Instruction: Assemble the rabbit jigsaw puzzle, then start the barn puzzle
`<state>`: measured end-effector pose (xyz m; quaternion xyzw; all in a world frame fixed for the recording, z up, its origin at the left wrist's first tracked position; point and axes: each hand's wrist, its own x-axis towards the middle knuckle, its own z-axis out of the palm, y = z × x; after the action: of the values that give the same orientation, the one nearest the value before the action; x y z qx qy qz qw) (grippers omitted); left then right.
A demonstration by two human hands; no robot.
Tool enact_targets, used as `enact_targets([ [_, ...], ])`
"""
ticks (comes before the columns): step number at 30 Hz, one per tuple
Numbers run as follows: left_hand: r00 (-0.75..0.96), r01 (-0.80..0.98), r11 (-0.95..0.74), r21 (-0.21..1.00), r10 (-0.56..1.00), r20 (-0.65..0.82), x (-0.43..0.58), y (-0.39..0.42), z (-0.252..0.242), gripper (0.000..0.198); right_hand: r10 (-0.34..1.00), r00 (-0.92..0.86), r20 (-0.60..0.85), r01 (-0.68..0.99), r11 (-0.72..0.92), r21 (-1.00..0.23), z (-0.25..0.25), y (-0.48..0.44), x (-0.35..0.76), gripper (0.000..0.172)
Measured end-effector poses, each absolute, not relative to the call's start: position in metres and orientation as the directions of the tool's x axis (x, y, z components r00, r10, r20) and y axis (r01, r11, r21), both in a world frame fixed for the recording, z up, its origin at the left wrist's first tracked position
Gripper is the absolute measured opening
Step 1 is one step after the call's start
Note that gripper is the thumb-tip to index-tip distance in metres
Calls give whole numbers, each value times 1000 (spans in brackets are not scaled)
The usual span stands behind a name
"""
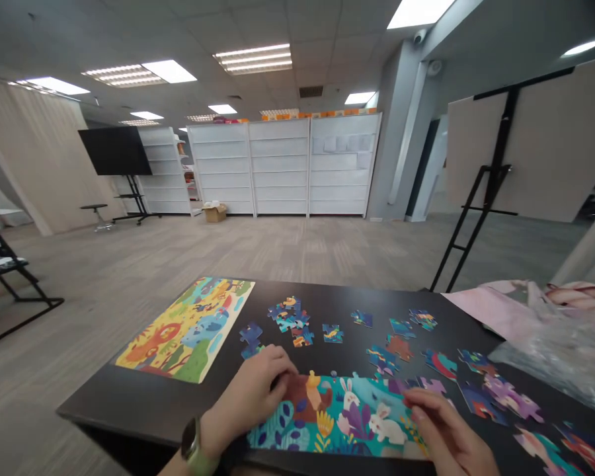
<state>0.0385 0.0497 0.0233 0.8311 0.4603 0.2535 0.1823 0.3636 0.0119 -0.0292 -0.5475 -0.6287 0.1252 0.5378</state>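
A joined puzzle strip [344,420], on which white rabbits and purple and yellow plants are printed, is laid close to the near edge of a dark table [173,406], and its upper edge is formed partly by small knobs. Over the upper left corner of the strip, the left hand [255,390] is placed with its fingers bent and the thumb held near to them; whether the strip is pinched there or only touched cannot be told. A watch [191,439] is worn on the left wrist. At the right end of the strip, the right hand [451,433] is rested, its fingertips being set upon the upper corner and the thumb kept a little apart below them; if the edge is gripped from underneath cannot be told either. Beyond the strip, a cluster of joined pieces [292,317] and a single square-like piece [332,333] are seen. To the right of the strip, purple pieces [510,396] are scattered, and farther to the right a clear plastic bag [565,357] is left. To the left of the strip and farther back, a colourful picture sheet [193,330] with a lion and an elephant is laid flat
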Motion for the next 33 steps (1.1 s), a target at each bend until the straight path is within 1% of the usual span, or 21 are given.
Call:
enact_targets([
  [2,392,750,-474,462,880,266,38,27,15,24,835,180,519,534,360,-765,-27,11,362,22],
  [4,409,801,-472,367,881,239,34,9,-3,20,843,184,505,519,353,-779,-24,10,360,24],
  [7,436,812,-511,283,853,287,24,-5,-40,40,859,177,481,516,335,-789,-22,10,358,26],
  [10,453,820,-530,217,832,321,17,-5,-73,50,856,168,490,548,332,-768,-23,10,358,27],
  [12,461,824,-534,192,827,322,19,-3,-83,58,842,144,520,591,349,-728,-26,11,356,27],
  [15,463,834,-521,184,841,280,28,-4,-77,62,815,63,575,670,393,-630,-26,10,348,24],
  [17,450,836,-509,205,849,277,36,-9,-61,59,804,-6,595,722,415,-554,-25,8,340,24],
  [21,405,808,-504,306,852,333,40,-18,-29,53,808,-125,576,791,431,-434,-20,3,330,23],
  [24,367,795,-490,356,857,361,34,-19,-19,52,816,-198,543,810,448,-378,-14,-1,327,20],
  [26,403,783,-523,337,838,367,30,-19,-20,53,821,-236,520,815,458,-354,-11,-4,327,18],
  [30,526,765,-603,225,787,322,34,-22,-28,63,838,-289,463,828,461,-320,-9,-7,326,20],
  [33,531,772,-595,225,798,286,39,-27,-28,59,846,-303,438,837,456,-302,-11,-6,327,26],
])
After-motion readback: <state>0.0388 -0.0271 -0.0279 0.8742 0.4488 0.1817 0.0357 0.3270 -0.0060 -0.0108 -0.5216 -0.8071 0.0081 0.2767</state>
